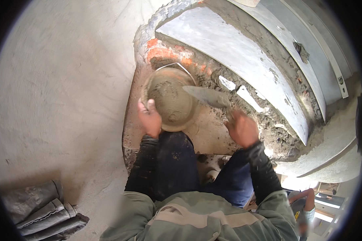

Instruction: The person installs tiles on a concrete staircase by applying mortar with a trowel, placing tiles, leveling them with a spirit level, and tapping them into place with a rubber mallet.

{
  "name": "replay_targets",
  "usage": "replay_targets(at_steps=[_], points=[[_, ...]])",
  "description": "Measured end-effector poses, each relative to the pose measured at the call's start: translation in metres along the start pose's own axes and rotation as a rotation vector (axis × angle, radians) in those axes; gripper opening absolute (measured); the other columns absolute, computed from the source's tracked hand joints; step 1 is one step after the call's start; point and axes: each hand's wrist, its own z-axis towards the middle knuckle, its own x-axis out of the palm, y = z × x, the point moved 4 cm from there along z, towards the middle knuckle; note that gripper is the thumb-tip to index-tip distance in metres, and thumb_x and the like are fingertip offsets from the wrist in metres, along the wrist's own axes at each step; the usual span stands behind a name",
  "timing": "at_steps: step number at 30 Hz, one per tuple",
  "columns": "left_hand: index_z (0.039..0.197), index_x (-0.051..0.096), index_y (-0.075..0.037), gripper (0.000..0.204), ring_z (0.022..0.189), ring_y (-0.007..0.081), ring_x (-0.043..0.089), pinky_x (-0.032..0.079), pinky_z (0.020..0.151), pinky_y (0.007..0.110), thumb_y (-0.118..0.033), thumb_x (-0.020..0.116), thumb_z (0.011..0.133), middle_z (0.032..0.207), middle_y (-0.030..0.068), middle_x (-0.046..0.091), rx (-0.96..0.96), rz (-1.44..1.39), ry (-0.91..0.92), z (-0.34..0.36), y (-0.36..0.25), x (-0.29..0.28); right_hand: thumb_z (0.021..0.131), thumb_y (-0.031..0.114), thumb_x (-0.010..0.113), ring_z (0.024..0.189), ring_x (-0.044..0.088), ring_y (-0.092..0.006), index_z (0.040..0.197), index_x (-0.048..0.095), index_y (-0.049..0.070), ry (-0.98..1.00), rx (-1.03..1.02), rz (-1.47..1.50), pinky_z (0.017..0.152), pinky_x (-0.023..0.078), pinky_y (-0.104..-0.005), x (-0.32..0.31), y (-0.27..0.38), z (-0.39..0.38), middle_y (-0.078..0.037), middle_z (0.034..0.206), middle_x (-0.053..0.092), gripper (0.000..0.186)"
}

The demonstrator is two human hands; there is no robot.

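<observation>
Holding the bucket (177, 128) by its rim with my left hand (150, 120), right hand (243, 130) curled round the trowel (209, 97), forearms (143, 164) stretched forward.

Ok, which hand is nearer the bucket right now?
Left. The left hand is at the left rim of the bucket, touching it; the right hand is apart, off to its right, holding the trowel.

The lone head view looked steeply down from the wearer's own head, close above the green jacket (205, 219) along the bottom edge. It faced forward over the navy trousers (173, 160), with the bucket (175, 126) near, just upper left of centre, and a pale slab (237, 50) farther off, upper right.
</observation>
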Motion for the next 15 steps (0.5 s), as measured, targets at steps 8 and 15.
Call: replay_targets(at_steps=[8, 15], points=[[0.138, 0.049, 0.004, 0.047, 0.134, 0.0273, 0.047, 0.035, 0.111, 0.036, 0.003, 0.060, 0.092, 0.136, 0.0178, 0.057, 0.080, -0.080, 0.247, -0.047, -0.013, 0.044, 0.088, 0.021, 0.061, 0.070, 0.068, -0.0357, 0.113, 0.062, 0.003, 0.196, -0.282, -0.279, 0.064, 0.056, -0.0465, 0.069, 0.043, 0.055, -0.022, 0.090, 0.067, 0.032], [0.140, 0.051, 0.004, 0.047, 0.151, 0.0346, 0.019, 0.021, 0.119, 0.043, -0.003, 0.060, 0.095, 0.152, 0.0175, 0.044, 0.154, 0.015, 0.360, -0.074, -0.015, 0.048, 0.086, 0.021, 0.061, 0.080, 0.065, -0.0466, 0.100, 0.064, -0.001, 0.336, -0.103, 0.022, 0.077, 0.052, -0.0529, 0.068, -0.009, 0.056, -0.027, 0.081, 0.065, 0.026]])
